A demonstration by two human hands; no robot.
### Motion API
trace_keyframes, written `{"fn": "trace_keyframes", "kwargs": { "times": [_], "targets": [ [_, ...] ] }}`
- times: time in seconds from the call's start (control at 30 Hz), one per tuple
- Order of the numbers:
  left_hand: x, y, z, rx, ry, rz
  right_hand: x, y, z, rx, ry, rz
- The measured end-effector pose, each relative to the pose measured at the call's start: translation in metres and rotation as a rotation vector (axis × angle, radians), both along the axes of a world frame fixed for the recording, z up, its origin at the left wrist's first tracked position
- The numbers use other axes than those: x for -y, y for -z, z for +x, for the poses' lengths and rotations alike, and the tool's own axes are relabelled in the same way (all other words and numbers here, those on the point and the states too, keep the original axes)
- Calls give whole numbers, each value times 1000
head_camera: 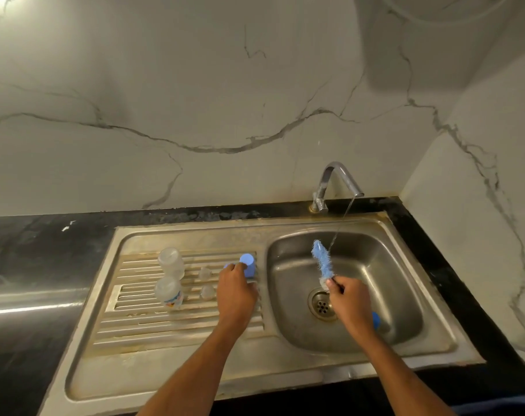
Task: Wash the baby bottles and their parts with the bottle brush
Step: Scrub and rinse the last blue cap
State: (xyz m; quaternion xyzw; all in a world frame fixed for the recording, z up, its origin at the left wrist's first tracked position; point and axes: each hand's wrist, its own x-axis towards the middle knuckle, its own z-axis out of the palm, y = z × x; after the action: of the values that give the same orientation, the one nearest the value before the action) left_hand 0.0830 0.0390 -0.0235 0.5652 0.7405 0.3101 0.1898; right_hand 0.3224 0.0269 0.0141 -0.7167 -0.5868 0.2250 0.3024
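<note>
The right hand [349,298] is gripping the blue fuzzy bottle brush [322,259] low on its stem, fingers [336,283] curled tight around it, and the bristle head is pointing up toward eleven o'clock from the fist. A thin stream of water [342,222] is running down from the chrome bent tap [334,183] and passing just beside the brush tip. A bit of blue handle end [375,319] is peeking out below the wrist, over the stainless steel sink bowl [384,280].

The left hand [236,291] is reaching onto the ribbed steel drainboard [141,322], fingers bent and closing on the small blue plastic cap [248,264] standing at twelve o'clock from the knuckles; how fully they are wrapping it, I cannot tell.

At nine o'clock from that hand, two clear plastic baby bottles [171,262] are standing on the ribs, one behind the other. The nearer bottle [168,292] is carrying a colourful printed label, too blurred to read. Between the bottles and the hand, two small clear teats [205,273] are sitting apart on the drainboard.

The black stone table [30,244] is running around the sink at nine o'clock.
</note>
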Motion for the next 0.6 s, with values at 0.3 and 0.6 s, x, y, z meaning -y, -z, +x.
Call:
{"fn": "trace_keyframes", "kwargs": {
  "times": [0.3, 0.6],
  "targets": [
    [-34, 3, 95, -41, 173, -31, -13, 0, 75, 37, 6, -122],
    [-58, 44, 221, -75, 438, -252, -24, 3, 159, -49, 81, -208]
  ]
}}
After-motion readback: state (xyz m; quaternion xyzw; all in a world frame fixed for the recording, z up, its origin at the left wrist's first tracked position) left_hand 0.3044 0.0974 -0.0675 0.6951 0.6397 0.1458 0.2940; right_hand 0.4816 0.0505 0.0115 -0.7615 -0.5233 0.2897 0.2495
